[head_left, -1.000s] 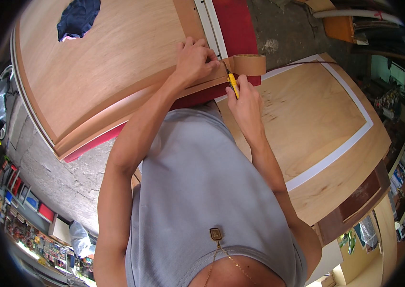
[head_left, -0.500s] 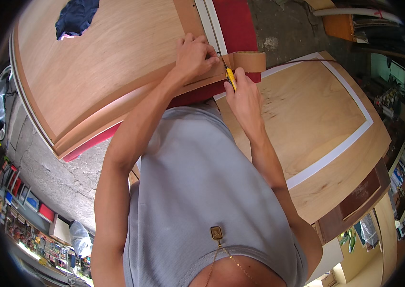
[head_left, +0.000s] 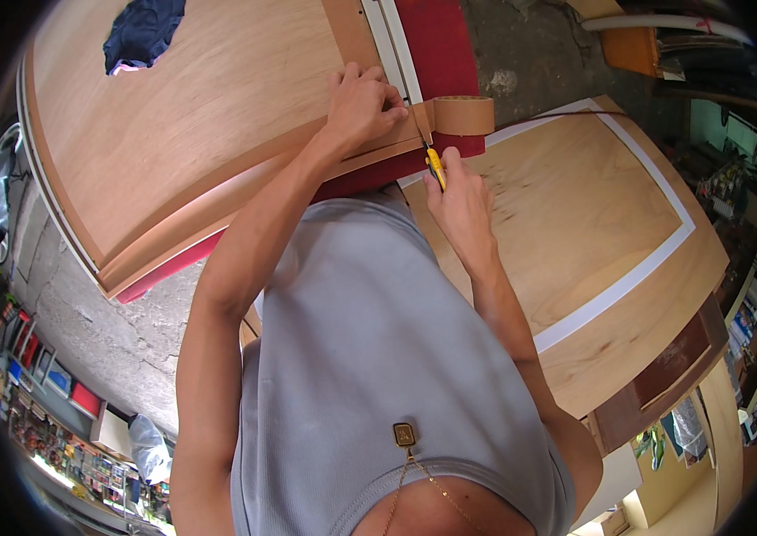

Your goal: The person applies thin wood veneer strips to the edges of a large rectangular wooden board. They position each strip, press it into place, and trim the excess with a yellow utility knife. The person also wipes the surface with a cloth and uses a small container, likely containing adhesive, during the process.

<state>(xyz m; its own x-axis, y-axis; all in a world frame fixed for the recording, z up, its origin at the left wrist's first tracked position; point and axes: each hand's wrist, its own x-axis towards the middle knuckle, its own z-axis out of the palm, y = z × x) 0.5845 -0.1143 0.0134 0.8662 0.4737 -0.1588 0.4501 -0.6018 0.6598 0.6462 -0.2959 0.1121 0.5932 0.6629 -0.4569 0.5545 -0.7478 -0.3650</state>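
A yellow utility knife (head_left: 434,165) is in my right hand (head_left: 466,201), the fingers wrapped round its handle. Its blade end points up and away, at the brown packing tape (head_left: 416,123) over the panel's corner. That strip lies along the near edge of a framed wooden panel (head_left: 209,107) and runs right to its roll (head_left: 465,116), which hangs just past the corner. My left hand (head_left: 362,109) rests on the taped corner, its bent fingers apart and the thumb beside the strip. Its fingertips are partly hidden.
Red cloth (head_left: 436,49) shows beneath the panel. On the right lies a plywood sheet (head_left: 575,205) with a white border. A dark blue cloth (head_left: 143,34) sits on the panel at the far left. Cluttered shelves (head_left: 66,393) stand at the lower left, beyond the concrete floor (head_left: 119,339).
My right hand has drawn the knife slightly towards me, away from the corner. The tape roll has shifted a little. My left hand has stayed in place.
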